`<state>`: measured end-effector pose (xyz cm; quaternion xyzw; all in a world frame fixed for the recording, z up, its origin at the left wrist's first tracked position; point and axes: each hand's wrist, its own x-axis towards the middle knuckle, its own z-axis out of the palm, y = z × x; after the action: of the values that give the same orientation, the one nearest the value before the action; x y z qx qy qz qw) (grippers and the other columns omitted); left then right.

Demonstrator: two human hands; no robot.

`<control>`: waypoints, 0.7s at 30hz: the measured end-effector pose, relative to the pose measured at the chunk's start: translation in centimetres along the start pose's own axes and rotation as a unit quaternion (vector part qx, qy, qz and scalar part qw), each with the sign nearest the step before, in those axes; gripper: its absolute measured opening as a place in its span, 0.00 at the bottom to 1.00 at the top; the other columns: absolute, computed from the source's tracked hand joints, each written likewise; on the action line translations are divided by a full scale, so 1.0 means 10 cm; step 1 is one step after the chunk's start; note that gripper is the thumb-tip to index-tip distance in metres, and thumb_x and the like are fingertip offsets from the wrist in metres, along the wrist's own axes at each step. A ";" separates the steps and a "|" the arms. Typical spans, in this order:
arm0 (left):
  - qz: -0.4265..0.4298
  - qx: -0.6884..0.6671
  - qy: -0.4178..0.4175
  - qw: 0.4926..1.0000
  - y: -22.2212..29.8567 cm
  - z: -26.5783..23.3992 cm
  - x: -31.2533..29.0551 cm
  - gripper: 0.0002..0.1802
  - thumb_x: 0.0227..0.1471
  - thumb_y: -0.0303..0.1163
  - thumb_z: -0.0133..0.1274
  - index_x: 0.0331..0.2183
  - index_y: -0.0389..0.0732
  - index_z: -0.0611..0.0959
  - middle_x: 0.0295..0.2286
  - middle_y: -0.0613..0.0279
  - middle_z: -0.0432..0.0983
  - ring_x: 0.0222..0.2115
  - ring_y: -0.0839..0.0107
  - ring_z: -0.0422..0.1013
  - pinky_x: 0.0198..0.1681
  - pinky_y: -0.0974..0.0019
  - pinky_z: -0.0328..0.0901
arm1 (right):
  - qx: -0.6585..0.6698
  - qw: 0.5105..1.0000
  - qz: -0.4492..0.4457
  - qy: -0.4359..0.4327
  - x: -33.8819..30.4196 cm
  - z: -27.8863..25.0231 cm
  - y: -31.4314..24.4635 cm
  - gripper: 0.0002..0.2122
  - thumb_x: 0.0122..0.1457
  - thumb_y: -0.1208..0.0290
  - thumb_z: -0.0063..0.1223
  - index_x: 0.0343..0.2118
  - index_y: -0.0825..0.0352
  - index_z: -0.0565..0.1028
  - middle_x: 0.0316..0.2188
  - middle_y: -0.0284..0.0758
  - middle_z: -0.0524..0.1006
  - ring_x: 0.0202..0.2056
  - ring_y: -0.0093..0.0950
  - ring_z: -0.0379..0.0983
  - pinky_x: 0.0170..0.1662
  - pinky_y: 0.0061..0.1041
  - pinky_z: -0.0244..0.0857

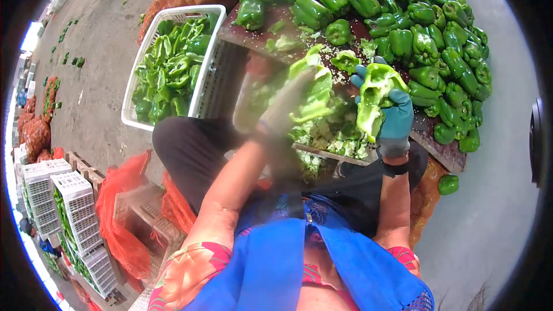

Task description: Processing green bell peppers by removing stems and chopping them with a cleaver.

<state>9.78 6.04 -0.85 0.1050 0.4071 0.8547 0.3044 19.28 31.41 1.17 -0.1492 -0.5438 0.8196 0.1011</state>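
Directions: clock face centred on the view.

Item 1. Teal-gloved right hand (396,116), between 2 and 3 o'clock: fingers wrapped round the outside of item 2, grasping it.

Item 2. Split green bell pepper with pale, ribbed inner wall (374,95), 2 o'clock: raised in the right hand, hollow exposed.

Item 3. Motion-blurred left hand (291,95), 12 o'clock: grip cannot be told; it overlaps a pale green opened pepper piece (317,89), and whether it holds this is unclear.

Item 4. Loose heap of pale green pepper cores and trimmings (351,147), 3 o'clock, below the split pepper.

Item 5. Dark red-brown flat work surface (427,133), from 12 to 3 o'clock, strewn with whitish seeds; bears a large pile of whole glossy green bell peppers (423,46), at 2 o'clock.

Item 6. White slotted plastic crate (214,60), 10 o'clock: filled with opened green pepper pieces (167,72).

Step in hand, as judged: opening and clearing out a pepper, one by one. Next move, as judged: calls for a steady right-hand hold while the left is free to strip remaining core; thin walls may tear if squeezed.
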 end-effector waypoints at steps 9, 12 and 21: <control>0.166 0.369 -0.040 0.914 0.15 0.05 -0.26 0.15 0.52 0.27 0.55 0.44 0.40 0.82 0.42 0.60 0.78 0.42 0.67 0.75 0.43 0.64 0.70 | 0.052 0.998 0.023 0.007 -0.02 0.35 0.16 0.14 0.60 0.71 0.47 0.49 0.63 0.67 0.43 0.38 0.69 0.43 0.30 0.68 0.44 0.28 0.68; 0.163 0.497 -0.059 0.850 0.09 -0.09 -0.22 0.15 0.53 0.28 0.54 0.44 0.40 0.82 0.41 0.62 0.78 0.40 0.71 0.74 0.42 0.66 0.69 | 0.065 0.997 0.043 0.012 -0.04 0.38 0.17 0.10 0.60 0.73 0.46 0.44 0.63 0.70 0.38 0.34 0.71 0.39 0.26 0.69 0.41 0.24 0.67; -0.107 0.299 0.006 0.948 0.03 -0.05 -0.16 0.20 0.58 0.35 0.52 0.52 0.45 0.80 0.40 0.65 0.78 0.35 0.77 0.72 0.40 0.69 0.69 | -0.206 0.970 -0.109 -0.065 -0.09 0.13 0.44 0.12 0.59 0.72 0.47 0.45 0.67 0.75 0.41 0.34 0.79 0.41 0.27 0.77 0.48 0.29 0.72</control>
<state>10.67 4.61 -0.83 0.1421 0.6546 0.6565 0.3468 19.69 28.29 -2.24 -0.0531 -0.7194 0.6819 0.1213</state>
